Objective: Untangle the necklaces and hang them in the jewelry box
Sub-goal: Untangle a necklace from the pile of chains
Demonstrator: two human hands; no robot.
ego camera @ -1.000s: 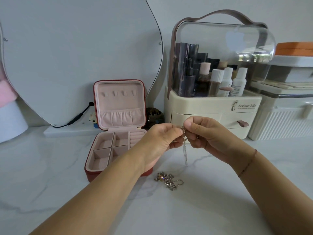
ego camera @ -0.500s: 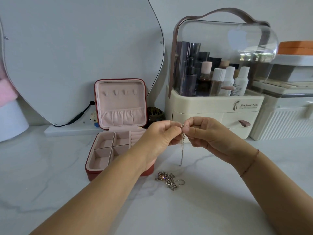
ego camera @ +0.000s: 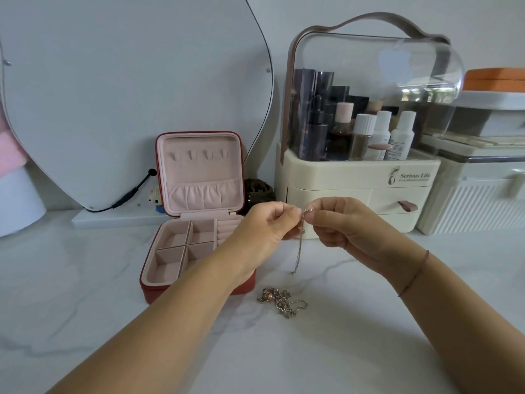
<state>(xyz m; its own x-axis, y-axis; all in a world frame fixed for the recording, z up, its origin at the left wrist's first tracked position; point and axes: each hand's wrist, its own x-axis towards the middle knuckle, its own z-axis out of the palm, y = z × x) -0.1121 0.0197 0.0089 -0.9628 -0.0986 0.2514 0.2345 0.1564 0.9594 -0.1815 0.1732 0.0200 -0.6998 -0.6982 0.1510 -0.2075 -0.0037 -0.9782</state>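
Necklace [ego camera: 298, 251] tail swings leftward.
Left hand [ego camera: 264, 226] and right hand [ego camera: 341, 223] fingers pinch its top, 3 o'clock of the jewelry box [ego camera: 199, 172]; best tease gently, clear of the tangle [ego camera: 281, 301] at 6.

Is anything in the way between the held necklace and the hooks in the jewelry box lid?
Nothing visible does. The left hand and right hand pinch the necklace to the right of the open jewelry box; its lid hooks are bare.
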